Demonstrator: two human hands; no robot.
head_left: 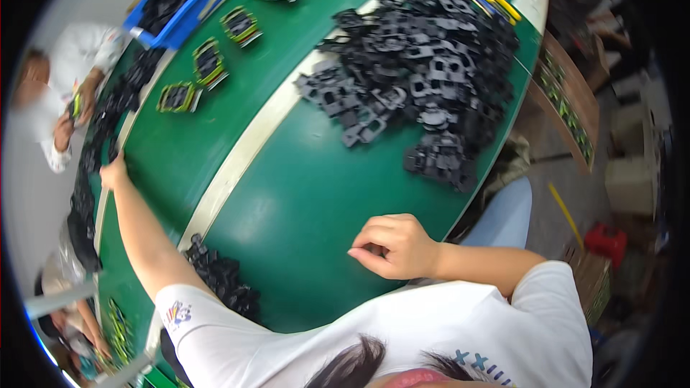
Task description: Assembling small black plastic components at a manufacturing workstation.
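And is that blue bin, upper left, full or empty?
Not empty: dark parts are heaped inside the blue bin. Whether it's full, I cannot tell; the view crops it.

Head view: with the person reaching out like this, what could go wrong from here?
The large, loose heap of black plastic parts lies close to the right edge of the green work surface, so a nudge might send pieces off it.

The left hand is stretched to the far side, and that arm's white short sleeve shows beside a small pile of black plastic pieces; drawing the arm back could scatter some.
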